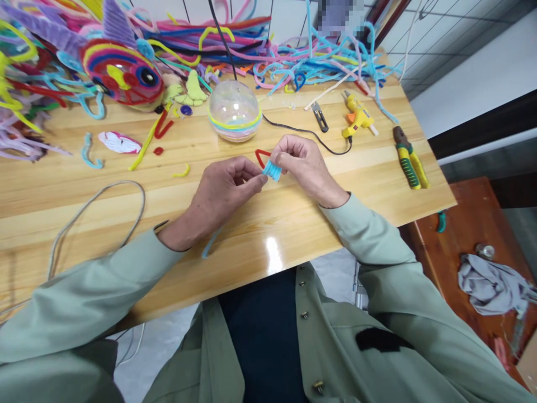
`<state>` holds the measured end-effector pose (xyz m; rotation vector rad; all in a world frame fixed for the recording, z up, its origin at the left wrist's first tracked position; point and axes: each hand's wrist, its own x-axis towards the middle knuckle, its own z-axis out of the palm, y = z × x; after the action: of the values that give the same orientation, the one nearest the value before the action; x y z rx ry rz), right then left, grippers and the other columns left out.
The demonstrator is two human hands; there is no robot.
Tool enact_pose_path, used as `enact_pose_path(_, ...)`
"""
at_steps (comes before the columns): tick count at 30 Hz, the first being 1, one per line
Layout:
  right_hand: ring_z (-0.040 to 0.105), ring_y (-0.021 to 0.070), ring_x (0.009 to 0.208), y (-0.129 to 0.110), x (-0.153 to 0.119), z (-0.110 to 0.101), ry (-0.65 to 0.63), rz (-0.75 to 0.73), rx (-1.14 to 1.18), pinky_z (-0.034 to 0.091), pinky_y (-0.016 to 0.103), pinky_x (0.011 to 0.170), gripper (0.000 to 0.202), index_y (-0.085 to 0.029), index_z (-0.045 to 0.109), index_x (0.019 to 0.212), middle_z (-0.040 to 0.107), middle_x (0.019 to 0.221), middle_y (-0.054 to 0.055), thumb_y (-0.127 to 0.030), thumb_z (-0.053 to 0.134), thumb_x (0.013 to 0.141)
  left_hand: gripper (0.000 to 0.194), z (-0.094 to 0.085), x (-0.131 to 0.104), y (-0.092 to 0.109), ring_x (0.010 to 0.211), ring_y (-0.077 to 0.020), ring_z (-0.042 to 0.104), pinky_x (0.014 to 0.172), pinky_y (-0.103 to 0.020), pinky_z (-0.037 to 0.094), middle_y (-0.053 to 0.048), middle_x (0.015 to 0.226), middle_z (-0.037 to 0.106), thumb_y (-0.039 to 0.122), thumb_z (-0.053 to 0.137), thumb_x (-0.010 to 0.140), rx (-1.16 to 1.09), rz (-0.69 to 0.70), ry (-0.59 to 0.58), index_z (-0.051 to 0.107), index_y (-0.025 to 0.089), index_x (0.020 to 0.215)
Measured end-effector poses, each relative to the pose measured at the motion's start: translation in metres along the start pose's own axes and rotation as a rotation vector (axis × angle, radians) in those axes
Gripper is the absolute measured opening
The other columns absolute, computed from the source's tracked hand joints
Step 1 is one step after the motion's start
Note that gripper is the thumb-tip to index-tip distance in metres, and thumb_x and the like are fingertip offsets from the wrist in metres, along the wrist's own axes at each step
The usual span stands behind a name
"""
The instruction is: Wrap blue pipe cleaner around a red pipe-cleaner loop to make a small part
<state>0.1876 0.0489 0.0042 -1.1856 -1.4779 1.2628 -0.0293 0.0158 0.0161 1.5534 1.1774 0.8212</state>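
Observation:
A small folded blue pipe-cleaner piece (272, 170) is pinched between both hands above the wooden table. My left hand (229, 187) grips its left edge with thumb and fingertips. From the upper right, my right hand (298, 162) has thumb and index finger closed on it. Just behind the piece lies a bent red pipe cleaner (260, 154), partly hidden by my right hand. Beyond my hands stands a clear ball (235, 111) with yellow, blue and pink bands round its lower part. A light blue strip (211, 243) lies below my left forearm.
A colourful fish figure (121, 73) stands at the back left. Pipe cleaners (327, 64) are heaped along the back edge. On the right lie small snips (320, 117), a yellow glue gun (357, 116) with its cord, and pliers (409, 159). A grey cable (67, 224) loops at left.

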Motion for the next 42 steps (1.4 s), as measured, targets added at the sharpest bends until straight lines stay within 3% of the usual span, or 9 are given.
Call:
enact_pose_path(10,0.056,0.0128,0.068,0.0027,0.0013,-0.0006,-0.023,-0.017,0.022,0.051,0.028,0.069,0.019,-0.022,0.068,0.078,0.068,0.073,-0.004,-0.021,0.08,0.093,0.022,-0.0028,0.0064,-0.0058,0.079,-0.02,0.068,0.072,-0.032,0.053,-0.003,0.084,0.08,0.044,0.082,0.096,-0.05,-0.016,-0.087,0.08,0.024,0.086)
enact_pose_path(20,0.057,0.0129,0.07,0.002,0.0006,-0.0019,-0.078,0.021,0.029,0.048,0.027,0.067,0.021,-0.022,0.07,0.08,0.069,0.076,-0.002,-0.028,0.084,0.094,0.027,-0.0023,0.0062,-0.0046,0.071,-0.0174,0.059,0.067,-0.033,0.046,-0.001,0.075,0.07,0.044,0.081,0.094,-0.062,-0.024,-0.073,0.075,0.024,0.077)
enact_pose_path(29,0.057,0.0137,0.072,-0.0004,-0.0034,0.0023,-0.077,0.036,0.038,0.051,0.027,0.067,0.029,-0.023,0.071,0.081,0.071,0.077,-0.001,-0.04,0.09,0.093,0.038,0.0,0.0065,-0.01,0.073,-0.018,0.057,0.065,-0.034,0.043,0.0,0.076,0.069,0.055,0.086,0.092,-0.084,-0.047,-0.058,0.07,0.024,0.076)
enact_pose_path(42,0.058,0.0112,0.068,-0.0018,-0.0013,0.0013,-0.093,0.043,0.058,0.05,0.024,0.066,0.024,-0.022,0.067,0.08,0.069,0.075,-0.003,-0.029,0.086,0.093,0.034,-0.0017,0.0059,-0.0039,0.071,-0.0175,0.053,0.066,-0.034,0.041,0.0,0.075,0.064,0.051,0.083,0.094,-0.127,-0.08,-0.108,0.07,0.024,0.078)
